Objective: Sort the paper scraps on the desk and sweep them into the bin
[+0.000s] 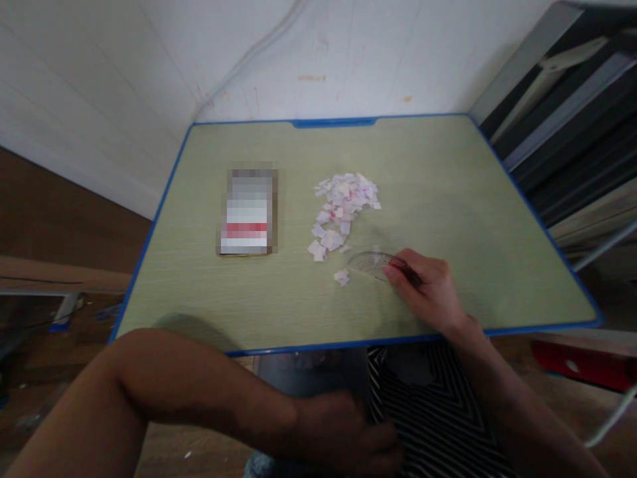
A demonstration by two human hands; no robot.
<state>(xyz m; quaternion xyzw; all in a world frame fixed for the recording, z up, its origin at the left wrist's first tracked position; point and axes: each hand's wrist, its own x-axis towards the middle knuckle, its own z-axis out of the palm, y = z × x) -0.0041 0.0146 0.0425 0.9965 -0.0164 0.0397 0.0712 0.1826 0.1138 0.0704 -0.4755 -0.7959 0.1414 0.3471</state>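
My right hand [425,285] pinches a clear semicircular protractor [369,263] just above the table near its front edge. Beside the protractor's left end lies a small clump of white paper scraps [342,277]. Farther back is a larger heap of torn paper pieces [348,192], some with pink or red marks, trailing toward the front. My left hand [343,431] is below the table's front edge, by the striped clothing on my lap. Its fingers are curled in shadow, and anything inside them is hidden.
A rectangular object [247,212], blurred out, lies on the left of the pale green table [448,172] with blue edging. A greyish, see-through container [308,378] shows under the front edge. A wall stands behind; dark folded frames [562,99] lean at the right.
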